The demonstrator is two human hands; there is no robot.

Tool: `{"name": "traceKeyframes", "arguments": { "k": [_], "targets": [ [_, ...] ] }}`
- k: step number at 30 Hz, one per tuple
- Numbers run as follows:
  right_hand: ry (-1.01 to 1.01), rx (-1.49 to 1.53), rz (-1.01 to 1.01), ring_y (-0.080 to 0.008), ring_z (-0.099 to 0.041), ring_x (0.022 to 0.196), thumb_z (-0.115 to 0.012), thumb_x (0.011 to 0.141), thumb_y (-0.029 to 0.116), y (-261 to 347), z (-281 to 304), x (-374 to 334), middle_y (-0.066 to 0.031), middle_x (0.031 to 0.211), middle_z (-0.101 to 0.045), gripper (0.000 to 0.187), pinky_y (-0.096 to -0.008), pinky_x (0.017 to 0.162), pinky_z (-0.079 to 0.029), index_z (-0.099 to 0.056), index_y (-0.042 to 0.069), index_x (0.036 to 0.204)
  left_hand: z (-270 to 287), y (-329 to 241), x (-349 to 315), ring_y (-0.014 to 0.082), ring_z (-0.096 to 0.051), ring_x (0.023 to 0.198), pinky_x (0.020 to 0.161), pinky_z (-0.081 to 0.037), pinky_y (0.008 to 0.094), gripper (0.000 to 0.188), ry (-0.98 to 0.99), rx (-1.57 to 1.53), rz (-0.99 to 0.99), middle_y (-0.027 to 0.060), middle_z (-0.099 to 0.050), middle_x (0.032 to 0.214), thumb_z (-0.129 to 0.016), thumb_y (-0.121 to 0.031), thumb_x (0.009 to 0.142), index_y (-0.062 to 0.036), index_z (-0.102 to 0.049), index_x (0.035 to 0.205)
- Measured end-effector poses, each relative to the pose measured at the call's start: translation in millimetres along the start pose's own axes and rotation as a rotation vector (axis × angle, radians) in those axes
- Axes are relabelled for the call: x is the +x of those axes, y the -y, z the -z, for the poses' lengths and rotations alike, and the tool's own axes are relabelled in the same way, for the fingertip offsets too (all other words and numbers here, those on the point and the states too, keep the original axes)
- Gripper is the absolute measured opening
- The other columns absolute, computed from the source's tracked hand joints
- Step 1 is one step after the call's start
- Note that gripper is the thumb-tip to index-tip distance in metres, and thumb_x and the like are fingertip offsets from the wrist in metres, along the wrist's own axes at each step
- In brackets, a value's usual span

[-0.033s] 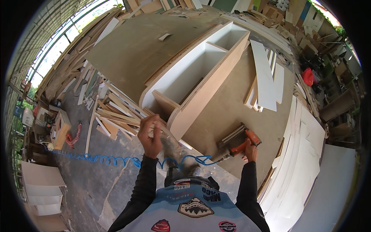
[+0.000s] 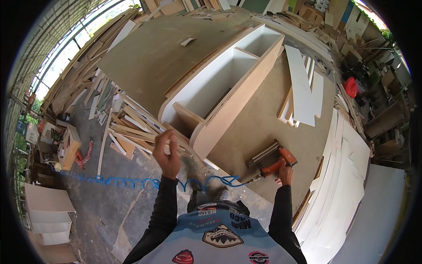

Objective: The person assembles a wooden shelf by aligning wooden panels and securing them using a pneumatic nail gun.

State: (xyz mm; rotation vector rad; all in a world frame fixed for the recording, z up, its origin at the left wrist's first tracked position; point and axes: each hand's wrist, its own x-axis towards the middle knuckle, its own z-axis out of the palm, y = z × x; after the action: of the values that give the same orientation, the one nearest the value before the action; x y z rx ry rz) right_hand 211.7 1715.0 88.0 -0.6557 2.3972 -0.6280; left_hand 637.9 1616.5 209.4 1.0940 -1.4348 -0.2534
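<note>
My right hand grips the handle of an orange nail gun with a long grey magazine. The nail gun is over the brown board on the right. A blue coiled air hose runs left from its fitting, crossing in front of my body. My left hand is raised near the rounded near end of a long cabinet. Its fingers are loosely curled, the thumb stands apart, and I see nothing in it. The cabinet lies with its white-lined compartments facing up, its side bare wood.
Offcut strips are piled left of the cabinet. White panels lie on the brown board to the right. More white sheets are stacked at the right. A red coiled hose hangs by a wooden box on the left.
My left hand has shifted slightly left, with its thumb higher. The right hand, nail gun and cabinet look the same.
</note>
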Motion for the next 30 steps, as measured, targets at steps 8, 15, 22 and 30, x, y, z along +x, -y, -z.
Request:
{"name": "traceKeyframes", "arguments": {
  "k": [8, 15, 22, 30],
  "targets": [
    [-0.138, 0.265, 0.118, -0.0243, -0.062, 0.041, -0.048, 0.1, 0.047, -77, -19, -2, -0.0169, 0.052, -0.059, 0.065, -0.0354, 0.038, -0.052, -0.062, -0.009, 0.072, 2, 29, 70, 0.0263, -0.062, 0.094, 0.084, -0.05, 0.0373, 0.03, -0.04, 0.325, -0.186, 0.011, -0.066, 0.098, -0.078, -0.01, 0.083, -0.0015, -0.069, 0.111],
    [-0.239, 0.53, 0.066, -0.0217, -0.061, 0.042, -0.053, 0.098, 0.039, -110, -24, -19, -0.0138, 0.051, -0.057, 0.053, -0.0345, 0.04, -0.049, -0.061, -0.007, 0.073, -7, 48, 91, 0.0245, -0.064, 0.083, 0.072, -0.052, 0.0352, 0.015, 0.004, 0.319, -0.375, 0.0085, -0.067, 0.091, -0.078, -0.002, 0.08, -0.0006, -0.074, 0.094],
    [-0.428, 0.462, 0.1, -0.0181, -0.058, 0.041, -0.052, 0.101, 0.035, -119, -27, -44, -0.0115, 0.047, -0.058, 0.048, -0.0284, 0.046, -0.047, -0.061, -0.005, 0.076, -15, 46, 86, 0.0218, -0.065, 0.082, 0.074, -0.052, 0.0327, 0.007, -0.07, 0.267, -0.309, 0.0091, -0.068, 0.089, -0.075, -0.002, 0.084, 0.0007, -0.072, 0.091],
    [-0.307, 0.924, 0.231, -0.0146, -0.059, 0.048, -0.054, 0.099, 0.027, -49, -29, -99, -0.0076, 0.051, -0.057, 0.036, -0.0265, 0.047, -0.045, -0.061, -0.004, 0.081, -17, 53, 72, 0.0178, -0.063, 0.087, 0.078, -0.052, 0.0302, 0.005, -0.134, -0.143, 0.015, 0.0101, -0.067, 0.094, -0.072, 0.0, 0.088, 0.001, -0.067, 0.088]
  ]
}}
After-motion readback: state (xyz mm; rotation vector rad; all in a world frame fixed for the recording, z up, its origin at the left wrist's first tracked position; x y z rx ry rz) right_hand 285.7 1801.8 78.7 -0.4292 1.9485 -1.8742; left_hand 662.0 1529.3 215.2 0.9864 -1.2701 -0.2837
